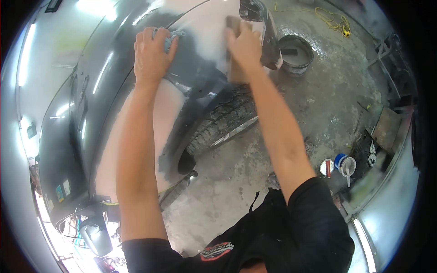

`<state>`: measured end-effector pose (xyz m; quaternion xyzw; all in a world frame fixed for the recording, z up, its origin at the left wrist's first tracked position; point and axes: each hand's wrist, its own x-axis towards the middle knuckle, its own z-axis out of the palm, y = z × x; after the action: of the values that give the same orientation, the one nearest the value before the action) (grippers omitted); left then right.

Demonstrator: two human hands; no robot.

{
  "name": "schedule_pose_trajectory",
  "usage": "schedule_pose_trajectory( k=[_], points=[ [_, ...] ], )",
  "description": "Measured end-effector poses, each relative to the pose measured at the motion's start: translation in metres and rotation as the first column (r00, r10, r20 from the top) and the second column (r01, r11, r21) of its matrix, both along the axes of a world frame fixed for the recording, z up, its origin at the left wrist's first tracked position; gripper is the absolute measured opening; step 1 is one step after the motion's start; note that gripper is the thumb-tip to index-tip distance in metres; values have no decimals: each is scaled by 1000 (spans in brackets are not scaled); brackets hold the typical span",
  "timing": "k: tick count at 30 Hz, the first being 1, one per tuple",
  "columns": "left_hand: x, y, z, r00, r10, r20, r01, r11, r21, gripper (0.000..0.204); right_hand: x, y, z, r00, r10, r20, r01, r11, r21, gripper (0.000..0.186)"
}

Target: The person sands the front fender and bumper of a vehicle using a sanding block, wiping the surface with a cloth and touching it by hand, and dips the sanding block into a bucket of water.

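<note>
A dark grey vehicle body [95,109] fills the upper left, with pale pinkish filler patches [202,20] on its panel. My left hand [152,57] grips a light blue-grey cloth [175,36] against the panel, above the larger filler patch. My right hand [246,50] is closed on a sanding block [236,73], motion-blurred, with a white sheet at its right side, on the filler near the panel's front corner. The block's shape is partly hidden by my fingers. Below the fender is a treaded tyre [218,123].
A dark bucket of grey water [298,50] stands right of the vehicle's corner. A yellow cord [334,20] lies beyond it on the concrete floor [327,104]. At lower right are a blue can with a stirrer [343,161], a lid with a red spreader [327,166] and metal frames.
</note>
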<state>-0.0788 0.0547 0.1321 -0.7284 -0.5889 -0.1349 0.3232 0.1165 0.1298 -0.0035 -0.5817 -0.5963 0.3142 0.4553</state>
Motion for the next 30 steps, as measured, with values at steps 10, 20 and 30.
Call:
schedule_pose_trajectory(
  k=[10,20,30],
  points=[
    [-3,-3,5,1000,24,-20,-24,1000,-19,24,-21,-34,14,991,0,136,-24,984,174,65],
    [-2,-8,6,999,28,-45,-29,1000,-9,24,-33,-65,17,979,49,199,-106,952,287,70],
    [-8,-10,8,997,23,-67,-23,1000,7,24,-34,-112,11,958,69,277,-164,928,335,69]
  ],
)
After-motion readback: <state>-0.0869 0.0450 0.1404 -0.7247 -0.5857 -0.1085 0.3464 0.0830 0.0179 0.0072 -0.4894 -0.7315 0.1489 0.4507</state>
